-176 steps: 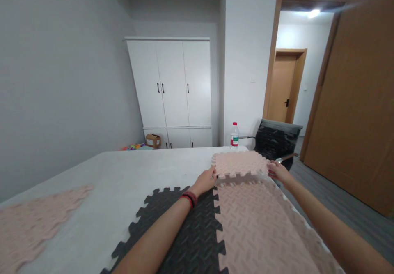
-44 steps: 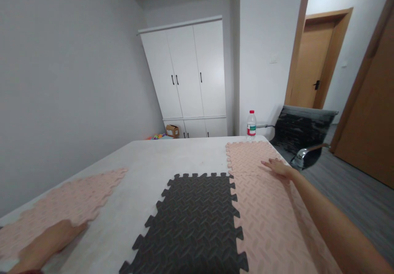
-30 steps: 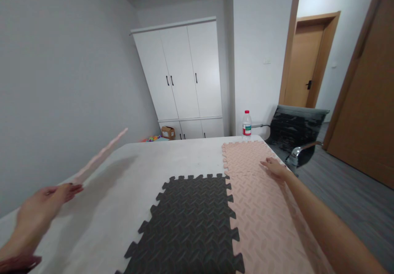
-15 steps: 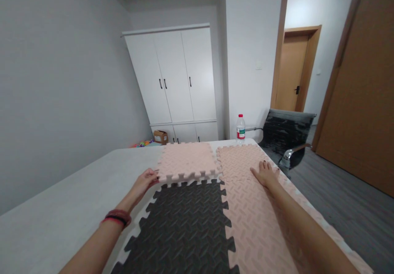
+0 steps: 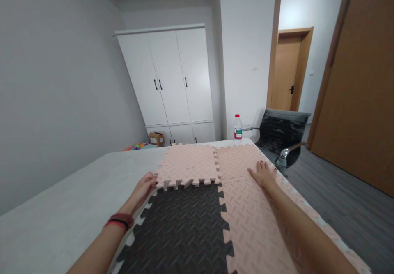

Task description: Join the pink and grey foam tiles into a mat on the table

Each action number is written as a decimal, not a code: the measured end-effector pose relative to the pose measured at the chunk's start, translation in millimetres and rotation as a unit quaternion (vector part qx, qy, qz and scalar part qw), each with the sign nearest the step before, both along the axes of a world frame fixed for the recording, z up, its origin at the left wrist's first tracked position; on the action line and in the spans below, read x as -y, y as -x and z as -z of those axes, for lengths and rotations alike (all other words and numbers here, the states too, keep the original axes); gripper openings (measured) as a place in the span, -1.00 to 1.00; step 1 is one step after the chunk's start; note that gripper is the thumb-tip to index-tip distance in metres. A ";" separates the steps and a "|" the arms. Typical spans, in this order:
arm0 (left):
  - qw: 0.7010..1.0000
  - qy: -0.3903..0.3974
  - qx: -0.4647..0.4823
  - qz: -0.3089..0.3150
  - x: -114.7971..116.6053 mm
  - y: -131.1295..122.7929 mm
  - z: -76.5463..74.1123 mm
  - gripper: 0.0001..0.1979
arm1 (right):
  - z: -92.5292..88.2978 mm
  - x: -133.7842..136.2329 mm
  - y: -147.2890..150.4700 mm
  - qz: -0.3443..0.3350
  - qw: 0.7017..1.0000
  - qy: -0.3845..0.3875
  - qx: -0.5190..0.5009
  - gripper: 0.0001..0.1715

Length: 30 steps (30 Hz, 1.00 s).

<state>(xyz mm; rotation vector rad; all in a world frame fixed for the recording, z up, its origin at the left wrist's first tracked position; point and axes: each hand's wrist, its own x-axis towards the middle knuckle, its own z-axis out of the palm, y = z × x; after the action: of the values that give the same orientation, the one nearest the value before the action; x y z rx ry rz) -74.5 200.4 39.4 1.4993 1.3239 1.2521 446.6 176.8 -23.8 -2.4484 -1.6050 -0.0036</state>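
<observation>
The left hand [image 5: 144, 187] grips the near left corner of a pink foam tile [image 5: 188, 164], its fingers curled on the edge; the fingertips are hidden under the tile. The tile lies at the table's [image 5: 61, 208] far end, beyond the dark tile [image 5: 181, 229], its toothed near edge overlapping that tile's far edge; whether the teeth are locked cannot be told. The right hand [image 5: 263, 174] lies flat and open, fingers spread, on the pink tiles [image 5: 246, 208] on the right, holding nothing. Both forearms are cut off by the bottom edge. A water bottle [image 5: 237, 128] stands past the table, its base hidden.
</observation>
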 end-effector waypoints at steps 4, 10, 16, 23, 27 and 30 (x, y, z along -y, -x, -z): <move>0.995 -0.007 -0.096 -0.029 -5.2 -3.4 3.1 -0.78 | 1.0 -1.4 -0.5 -0.002 1.000 0.001 0.002 -0.10; 0.950 -0.044 -0.276 -0.138 -13.5 -9.8 5.8 -0.85 | 2.3 -2.4 -0.8 -0.002 1.000 -0.001 -0.003 -0.10; 0.909 -0.043 -0.380 -0.165 -12.8 -18.6 7.0 -0.89 | -1.0 -0.5 0.0 -0.004 1.000 0.007 -0.006 -0.10; 0.882 -0.020 -0.442 -0.163 -15.9 -4.4 12.3 -0.89 | -3.2 0.9 1.2 -0.001 1.000 0.003 -0.006 -0.13; 0.877 -0.019 -0.464 -0.123 -19.2 -1.0 14.9 -0.91 | -5.0 1.8 1.5 -0.003 1.000 0.005 -0.010 -0.12; 0.874 -0.023 -0.476 -0.090 -19.7 -2.3 15.5 -0.87 | -6.0 2.9 2.0 -0.001 1.000 0.006 -0.015 -0.10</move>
<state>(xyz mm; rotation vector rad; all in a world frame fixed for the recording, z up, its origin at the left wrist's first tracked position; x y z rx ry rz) -72.2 220.1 23.8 2.1902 2.0873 0.6029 444.6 173.9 -17.8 -2.4426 -1.6003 0.0436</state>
